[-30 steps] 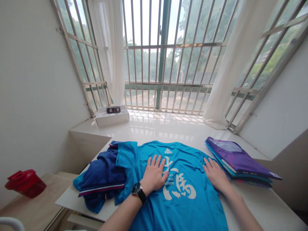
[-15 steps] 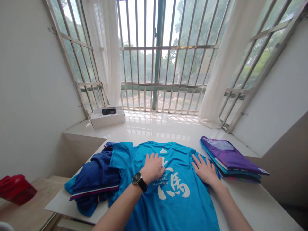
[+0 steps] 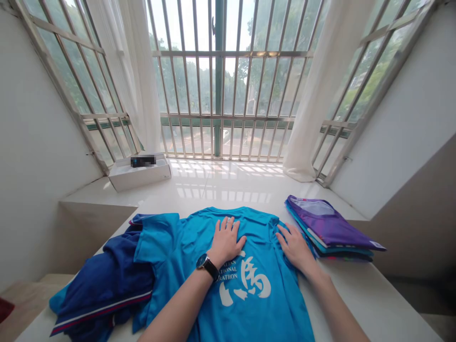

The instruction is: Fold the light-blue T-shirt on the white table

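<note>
A bright blue T-shirt (image 3: 199, 237) with white lettering lies spread out, back side up, collar toward the window. My left hand (image 3: 227, 242), a black watch (image 3: 207, 267) on its wrist, rests flat on the upper middle of the shirt and covers part of the print. Over by the right sleeve, my right hand (image 3: 295, 247) lies on the fabric with its fingers spread. Both hands are open; neither grips the cloth.
Rumpled dark blue clothes (image 3: 110, 280) are heaped on the left, against the shirt's left sleeve. Folded clothes (image 3: 331, 223), purple on top, are stacked on the right. A white box (image 3: 140, 175) stands on the white sill (image 3: 192, 185) below the barred window.
My left hand has slid up the shirt toward the collar, now over the small logo. My right hand stays by the right sleeve, fingers a little less stretched. The camera view has turned slightly right.
</note>
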`<state>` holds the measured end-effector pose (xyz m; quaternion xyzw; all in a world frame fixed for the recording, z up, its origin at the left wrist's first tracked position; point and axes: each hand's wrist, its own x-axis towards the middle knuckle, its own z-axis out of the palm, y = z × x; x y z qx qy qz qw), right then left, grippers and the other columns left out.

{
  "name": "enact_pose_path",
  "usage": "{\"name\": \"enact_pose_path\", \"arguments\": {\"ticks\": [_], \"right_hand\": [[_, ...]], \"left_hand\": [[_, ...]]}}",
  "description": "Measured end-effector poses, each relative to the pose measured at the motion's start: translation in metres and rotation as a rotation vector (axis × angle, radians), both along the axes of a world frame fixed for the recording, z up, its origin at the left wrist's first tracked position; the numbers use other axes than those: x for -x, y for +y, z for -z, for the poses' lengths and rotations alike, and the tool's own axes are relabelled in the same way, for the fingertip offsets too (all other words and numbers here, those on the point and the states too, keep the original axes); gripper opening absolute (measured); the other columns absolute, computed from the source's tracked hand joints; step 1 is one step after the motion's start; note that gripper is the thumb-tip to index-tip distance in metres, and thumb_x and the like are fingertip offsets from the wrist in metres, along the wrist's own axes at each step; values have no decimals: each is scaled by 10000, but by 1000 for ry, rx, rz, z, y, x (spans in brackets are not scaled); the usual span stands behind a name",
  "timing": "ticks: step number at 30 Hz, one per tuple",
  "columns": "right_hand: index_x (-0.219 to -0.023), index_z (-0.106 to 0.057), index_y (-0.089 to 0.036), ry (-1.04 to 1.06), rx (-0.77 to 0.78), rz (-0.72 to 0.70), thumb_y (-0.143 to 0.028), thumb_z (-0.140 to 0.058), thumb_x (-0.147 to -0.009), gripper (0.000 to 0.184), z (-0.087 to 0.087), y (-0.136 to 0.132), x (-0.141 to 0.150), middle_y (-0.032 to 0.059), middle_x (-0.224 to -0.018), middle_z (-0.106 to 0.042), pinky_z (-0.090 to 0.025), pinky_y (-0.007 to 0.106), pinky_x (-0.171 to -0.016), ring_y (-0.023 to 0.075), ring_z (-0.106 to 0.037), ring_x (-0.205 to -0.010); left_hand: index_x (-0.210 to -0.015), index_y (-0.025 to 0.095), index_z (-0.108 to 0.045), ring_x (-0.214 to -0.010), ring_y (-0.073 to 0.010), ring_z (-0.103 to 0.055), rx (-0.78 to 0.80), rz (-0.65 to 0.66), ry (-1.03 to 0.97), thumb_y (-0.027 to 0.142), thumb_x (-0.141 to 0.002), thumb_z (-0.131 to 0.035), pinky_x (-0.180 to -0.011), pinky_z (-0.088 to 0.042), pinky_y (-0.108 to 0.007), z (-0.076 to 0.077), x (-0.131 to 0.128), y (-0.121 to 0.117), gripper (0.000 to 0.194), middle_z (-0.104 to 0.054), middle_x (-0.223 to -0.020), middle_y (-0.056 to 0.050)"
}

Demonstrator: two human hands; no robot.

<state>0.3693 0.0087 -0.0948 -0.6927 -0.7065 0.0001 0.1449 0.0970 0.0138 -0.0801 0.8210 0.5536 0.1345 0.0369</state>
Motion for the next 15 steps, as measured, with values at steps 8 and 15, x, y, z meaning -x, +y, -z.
{"name": "enact_pose_path", "arguments": {"ticks": [8, 15], "right_hand": [[-1337, -566, -113, -42, -5, 9, -374, -279, -970, 534, 13, 4, -4, 160, -1411, -528, -384, 410, -1106, 288, -479, -1310], [-1474, -432, -224, -153, 70, 83, -411, -263, -980, 555, 16, 4, 4, 90, -1550, -395, -293, 465, -1159, 281, -346, -1425]], "left_hand": [[-1513, 264, -358, -1478, -324, -198, 48, 9, -19, 659, -954, -245, -1188, -94, -595, -4, 3, 6, 694, -302, -1597, -79], [-1516, 260, -357, -1480, -318, -198, 46, 9, -30, 659, -958, -216, -1189, -96, -599, -6, 3, 3, 700, -306, -1596, -79]]}}
